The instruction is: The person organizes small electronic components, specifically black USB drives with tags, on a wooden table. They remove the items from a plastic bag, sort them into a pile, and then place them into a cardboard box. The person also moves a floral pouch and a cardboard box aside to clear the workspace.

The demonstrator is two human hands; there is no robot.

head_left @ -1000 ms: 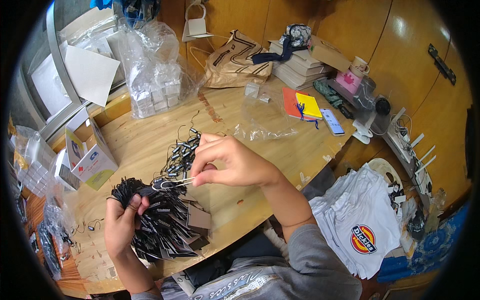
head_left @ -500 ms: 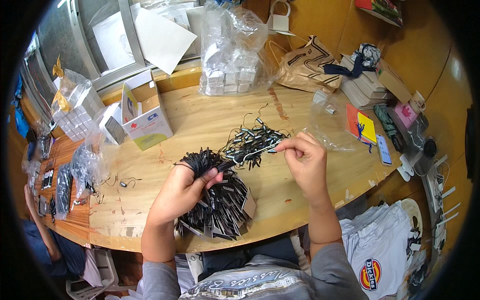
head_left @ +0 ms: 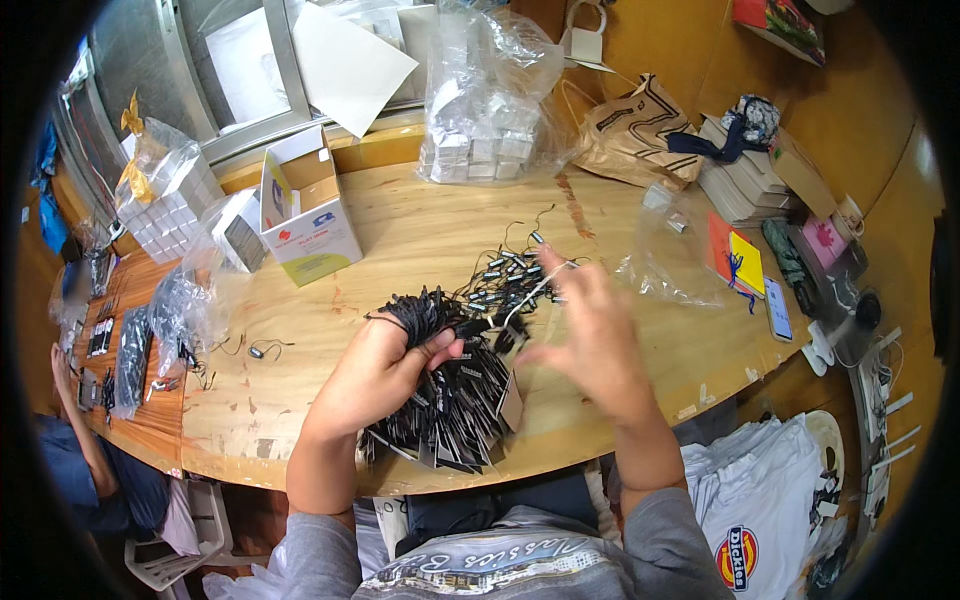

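My left hand (head_left: 375, 375) is closed round a thick bundle of black cords (head_left: 418, 312), its thumb pressed across them. Below that grip, many black hang tags (head_left: 445, 420) fan out over the table's near edge. A white string (head_left: 532, 295) runs from the bundle up toward my right hand (head_left: 605, 345). That hand is smeared by motion, but its thumb and forefinger stand apart; whether the string touches a finger cannot be made out. Just beyond the bundle lies a loose heap of black cords with small shiny pieces (head_left: 495, 278).
An open carton (head_left: 315, 235) and plastic-wrapped white boxes (head_left: 165, 205) stand at left; more bagged boxes (head_left: 480, 150) and a paper bag (head_left: 640, 130) at the back. A clear bag (head_left: 665, 265) and a phone (head_left: 777, 308) lie at right. Another person's arm (head_left: 85, 430) shows at far left.
My right hand's fingers have gone from a pinch on the white string to spread apart, and the hand has moved slightly left. My left hand keeps its grip. The whole view has shifted slightly.
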